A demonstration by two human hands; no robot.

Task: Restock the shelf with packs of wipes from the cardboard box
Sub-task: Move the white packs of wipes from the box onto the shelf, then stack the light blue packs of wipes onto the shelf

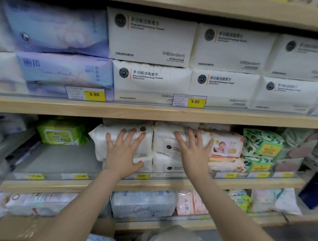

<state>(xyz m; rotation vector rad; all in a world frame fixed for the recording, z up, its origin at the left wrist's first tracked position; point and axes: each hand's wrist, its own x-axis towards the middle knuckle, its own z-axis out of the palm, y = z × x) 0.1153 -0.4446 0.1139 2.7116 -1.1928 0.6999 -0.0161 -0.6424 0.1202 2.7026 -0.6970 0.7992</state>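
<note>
Wooden shop shelf (155, 112), packed with tissue packs

Our left hand (123, 155) and right hand (194, 154) press flat, fingers spread, on white wipes packs (158, 149); above, "Facial Cleaning Towel" packs (151, 78), tags (196, 101) reading 9.90.

Cardboard box (13, 228) cut off, blurred

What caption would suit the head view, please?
Left hand and right hand press white wipe packs onto the middle shelf.
</note>
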